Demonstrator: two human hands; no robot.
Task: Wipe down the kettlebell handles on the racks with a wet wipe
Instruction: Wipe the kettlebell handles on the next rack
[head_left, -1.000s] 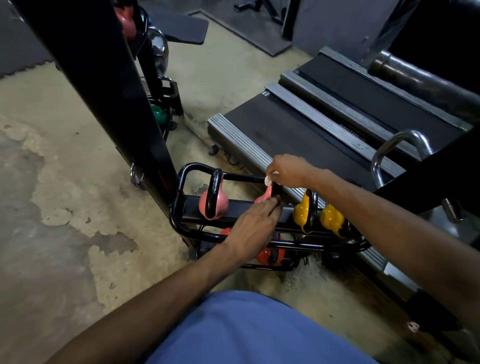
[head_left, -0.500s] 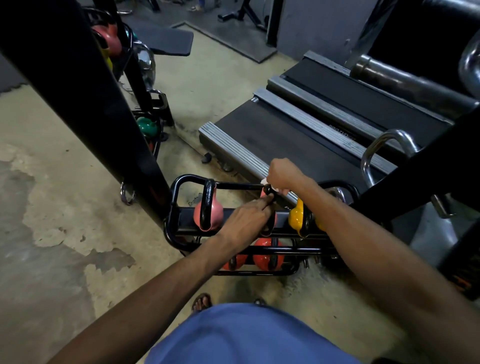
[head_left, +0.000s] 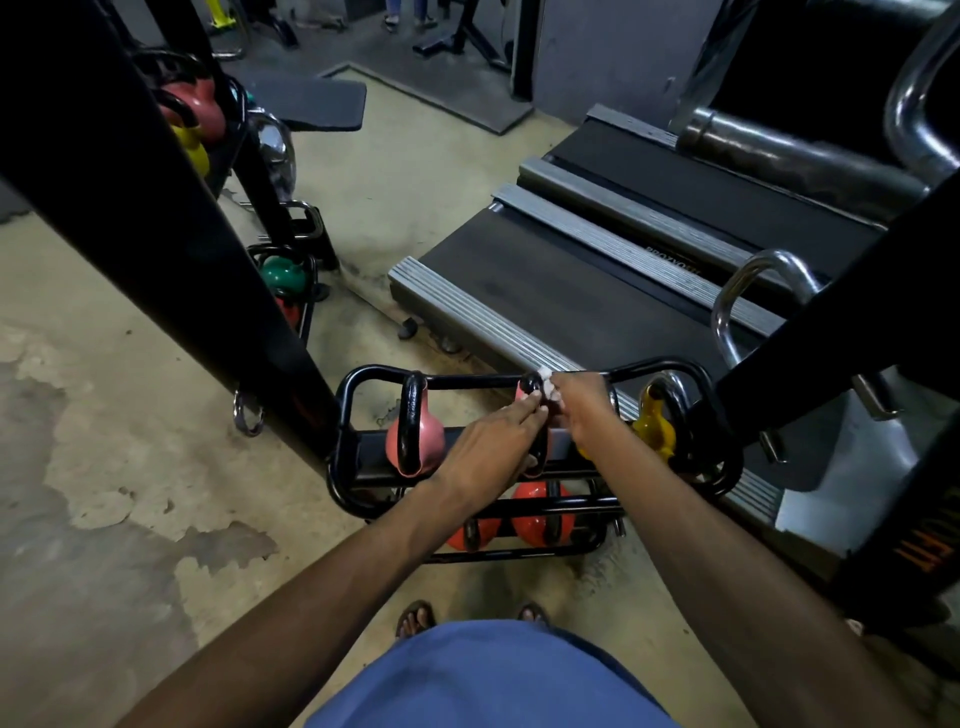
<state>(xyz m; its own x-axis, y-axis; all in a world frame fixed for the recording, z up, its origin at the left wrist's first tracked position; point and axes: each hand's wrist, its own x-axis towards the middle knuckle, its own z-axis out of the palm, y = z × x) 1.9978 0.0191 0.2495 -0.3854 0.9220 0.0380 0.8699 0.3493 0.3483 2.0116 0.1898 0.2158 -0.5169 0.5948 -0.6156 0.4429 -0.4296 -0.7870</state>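
Right fingers (head_left: 563, 393) pinch wipe (head_left: 545, 375) on kettlebell handle (head_left: 530, 385); left fingers (head_left: 524, 414) straight, touching it; treadmill lettering (head_left: 672, 258) unreadable.

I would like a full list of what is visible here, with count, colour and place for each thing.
low black metal rack: one, floor centre.
pink kettlebells with black handles: two, upper shelf; right one under the hands.
yellow kettlebell: at least one, upper shelf, right.
red-orange kettlebells: two, lower shelf.
white wet wipe: one, at that right pink kettlebell's handle.
grey-black treadmill: one, behind the rack.
green kettlebell: one, farther rack, rear left.
left hand: one, fingers straight on that handle.
right hand: one, pinches the wipe.
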